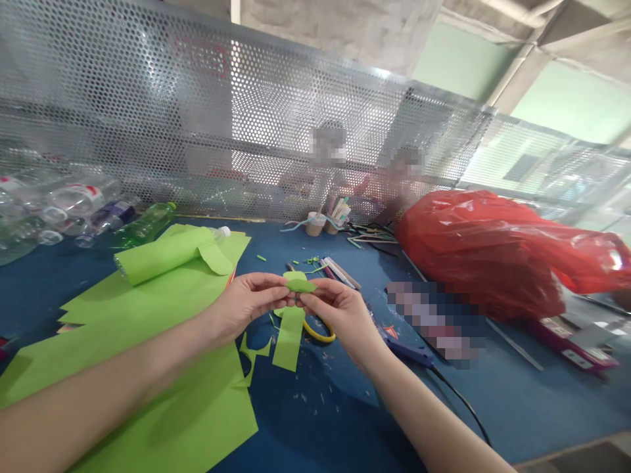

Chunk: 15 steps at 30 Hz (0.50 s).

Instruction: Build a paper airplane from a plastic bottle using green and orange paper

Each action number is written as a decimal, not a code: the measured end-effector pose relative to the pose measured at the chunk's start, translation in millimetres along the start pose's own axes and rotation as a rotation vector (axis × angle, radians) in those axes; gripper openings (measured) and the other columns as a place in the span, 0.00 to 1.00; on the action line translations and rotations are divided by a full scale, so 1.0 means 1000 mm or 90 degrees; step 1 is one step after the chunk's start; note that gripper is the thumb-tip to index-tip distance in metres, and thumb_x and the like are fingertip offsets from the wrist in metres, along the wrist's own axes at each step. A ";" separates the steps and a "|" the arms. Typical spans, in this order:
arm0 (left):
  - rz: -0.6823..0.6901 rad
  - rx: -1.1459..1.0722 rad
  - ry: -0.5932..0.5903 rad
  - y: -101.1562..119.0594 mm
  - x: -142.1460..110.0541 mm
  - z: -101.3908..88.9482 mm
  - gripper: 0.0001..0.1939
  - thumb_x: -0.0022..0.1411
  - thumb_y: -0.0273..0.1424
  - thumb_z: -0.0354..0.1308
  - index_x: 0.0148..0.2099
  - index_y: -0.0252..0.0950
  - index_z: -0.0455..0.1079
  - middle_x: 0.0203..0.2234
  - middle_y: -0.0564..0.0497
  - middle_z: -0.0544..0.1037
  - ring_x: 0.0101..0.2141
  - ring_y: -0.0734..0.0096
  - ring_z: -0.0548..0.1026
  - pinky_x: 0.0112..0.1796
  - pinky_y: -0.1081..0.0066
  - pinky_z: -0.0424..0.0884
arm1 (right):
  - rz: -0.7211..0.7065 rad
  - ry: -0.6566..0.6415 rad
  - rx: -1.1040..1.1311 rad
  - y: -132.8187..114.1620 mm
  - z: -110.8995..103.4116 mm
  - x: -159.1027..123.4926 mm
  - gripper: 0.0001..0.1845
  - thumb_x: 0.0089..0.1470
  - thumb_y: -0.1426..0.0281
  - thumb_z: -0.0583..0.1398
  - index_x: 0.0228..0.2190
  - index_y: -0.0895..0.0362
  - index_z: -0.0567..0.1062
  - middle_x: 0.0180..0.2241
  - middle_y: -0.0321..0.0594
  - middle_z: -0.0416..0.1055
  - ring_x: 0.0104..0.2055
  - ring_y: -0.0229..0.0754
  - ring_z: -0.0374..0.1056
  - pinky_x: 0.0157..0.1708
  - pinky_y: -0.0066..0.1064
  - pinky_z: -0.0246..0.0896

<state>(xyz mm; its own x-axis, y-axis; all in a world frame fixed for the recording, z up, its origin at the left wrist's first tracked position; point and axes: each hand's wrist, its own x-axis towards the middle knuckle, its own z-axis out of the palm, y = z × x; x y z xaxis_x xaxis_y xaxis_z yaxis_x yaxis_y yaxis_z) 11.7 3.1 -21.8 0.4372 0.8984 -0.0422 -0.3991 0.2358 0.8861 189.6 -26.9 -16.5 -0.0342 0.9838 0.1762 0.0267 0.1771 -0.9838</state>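
Between the fingertips of both hands is a small folded piece of green paper (302,286), held above the blue table. My left hand (259,301) pinches its left end, and my right hand (338,305) pinches the right end. Just below lies a green paper strip (288,341), beside cut green paper scraps (256,355). A yellow ring-shaped handle (320,334) shows partly from under my right hand. To the left, a bottle wrapped in green paper (165,255) rests on large green sheets (148,335).
Plastic bottles (73,200) lie at the back left against a perforated metal screen (148,98). Cups with pens (318,223) stand at the back. On the right are a blue corded tool (409,351) and a large red plastic bag (488,249). Blurred people show behind the screen.
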 end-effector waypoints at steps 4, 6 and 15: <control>-0.014 0.002 -0.008 0.000 0.000 0.000 0.09 0.49 0.27 0.69 0.36 0.33 0.77 0.29 0.49 0.83 0.33 0.73 0.80 0.43 0.74 0.73 | -0.004 0.013 -0.003 0.000 -0.001 0.000 0.13 0.42 0.62 0.69 0.31 0.56 0.79 0.29 0.41 0.80 0.34 0.46 0.77 0.37 0.37 0.72; -0.006 0.003 -0.012 0.000 0.000 -0.001 0.10 0.49 0.27 0.69 0.36 0.34 0.77 0.29 0.50 0.83 0.33 0.73 0.80 0.42 0.74 0.74 | -0.005 0.015 -0.004 0.000 -0.001 0.000 0.13 0.42 0.62 0.69 0.31 0.56 0.79 0.29 0.42 0.80 0.33 0.46 0.77 0.37 0.37 0.72; 0.018 0.027 -0.001 0.001 0.000 0.000 0.12 0.44 0.31 0.72 0.33 0.34 0.76 0.25 0.53 0.82 0.29 0.77 0.80 0.35 0.80 0.74 | -0.011 0.005 -0.004 0.000 0.000 -0.001 0.14 0.43 0.61 0.69 0.31 0.57 0.79 0.30 0.41 0.79 0.32 0.44 0.76 0.35 0.34 0.72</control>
<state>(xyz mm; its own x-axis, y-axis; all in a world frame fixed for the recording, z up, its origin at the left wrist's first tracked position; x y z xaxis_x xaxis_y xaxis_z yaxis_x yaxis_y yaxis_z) 11.8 3.5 -20.6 0.4280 0.9036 -0.0166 -0.3769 0.1952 0.9055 190.0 -27.5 -16.3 -0.0273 0.9806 0.1939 0.0322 0.1948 -0.9803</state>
